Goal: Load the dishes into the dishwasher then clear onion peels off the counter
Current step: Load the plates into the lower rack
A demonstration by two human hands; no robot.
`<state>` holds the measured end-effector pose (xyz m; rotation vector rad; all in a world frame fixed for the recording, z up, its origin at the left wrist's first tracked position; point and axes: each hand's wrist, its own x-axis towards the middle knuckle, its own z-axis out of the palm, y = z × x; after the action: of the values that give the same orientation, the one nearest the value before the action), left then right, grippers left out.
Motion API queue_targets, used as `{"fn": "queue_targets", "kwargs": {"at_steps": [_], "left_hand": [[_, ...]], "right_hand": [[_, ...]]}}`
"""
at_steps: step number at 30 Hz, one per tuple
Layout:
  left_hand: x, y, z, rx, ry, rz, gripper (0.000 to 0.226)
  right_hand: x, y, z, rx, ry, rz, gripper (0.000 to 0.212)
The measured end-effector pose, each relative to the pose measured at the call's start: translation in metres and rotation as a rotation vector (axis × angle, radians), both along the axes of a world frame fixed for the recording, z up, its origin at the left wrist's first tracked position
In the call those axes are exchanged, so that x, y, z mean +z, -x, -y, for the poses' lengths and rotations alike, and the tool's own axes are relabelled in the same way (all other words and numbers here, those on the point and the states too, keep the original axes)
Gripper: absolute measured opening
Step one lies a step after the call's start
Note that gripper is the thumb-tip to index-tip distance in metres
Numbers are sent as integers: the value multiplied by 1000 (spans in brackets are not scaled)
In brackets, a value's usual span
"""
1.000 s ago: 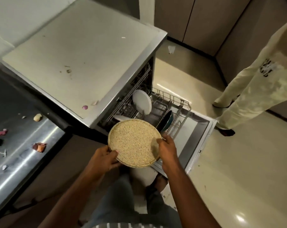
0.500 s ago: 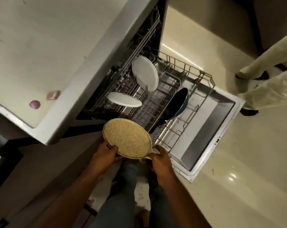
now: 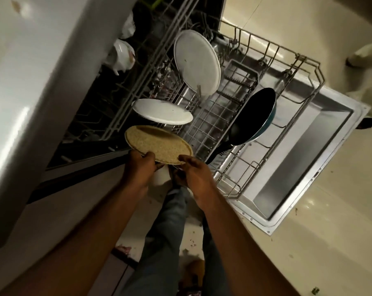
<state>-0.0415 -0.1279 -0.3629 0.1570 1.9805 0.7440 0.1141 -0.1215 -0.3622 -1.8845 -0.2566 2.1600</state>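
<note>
Both hands on one speckled tan plate (image 3: 157, 144), held at its near rim over the near left corner of the pulled-out lower rack (image 3: 272, 129). Left hand (image 3: 141, 169) curled at the rim, thumb on top and fingers going under, gripping it. Right hand (image 3: 194, 175) at the near right edge, fingertips on the rim and the other fingers below the plate, also gripping; how tightly, cannot tell. Plate nearly flat, a little tilted, far edge toward the open dishwasher, not resting in the rack tines as far as visible. Just behind it a white plate (image 3: 162, 111), lying almost flat on the rack, close to the tan one but apart from it. Further back a second white plate (image 3: 196, 61), standing upright between the tines. To the right a dark frying pan (image 3: 254, 116) with a teal outer side, standing on its edge in the rack, its black handle (image 3: 218, 152) pointing down toward the right hand. Under the rack the open dishwasher door (image 3: 308, 159), metal inside, lying flat over the pale floor (image 3: 319, 242). On the left the white counter top (image 3: 44, 67), blurred. Inside the machine a white cup-like thing (image 3: 122, 54), not clear. At the top right, feet of another person (image 3: 364, 58) on the floor. Below, blue jeans (image 3: 165, 227) of the person holding the plate, with small scraps scattered on the floor nearby.
</note>
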Motion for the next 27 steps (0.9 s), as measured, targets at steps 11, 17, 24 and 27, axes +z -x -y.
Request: {"fn": "queue_targets", "kwargs": {"at_steps": [11, 17, 24, 27], "left_hand": [[-43, 25, -34, 101, 19, -118, 40], [-79, 45, -38, 95, 104, -146, 49], [-47, 23, -37, 73, 82, -106, 14], [-16, -3, -22, -30, 85, -63, 36]], "right_hand": [[-32, 40, -37, -2, -21, -106, 44], [-37, 59, -51, 39, -17, -124, 47], [-31, 46, -38, 14, -76, -94, 69], [-9, 27, -24, 140, -123, -46, 70]]}}
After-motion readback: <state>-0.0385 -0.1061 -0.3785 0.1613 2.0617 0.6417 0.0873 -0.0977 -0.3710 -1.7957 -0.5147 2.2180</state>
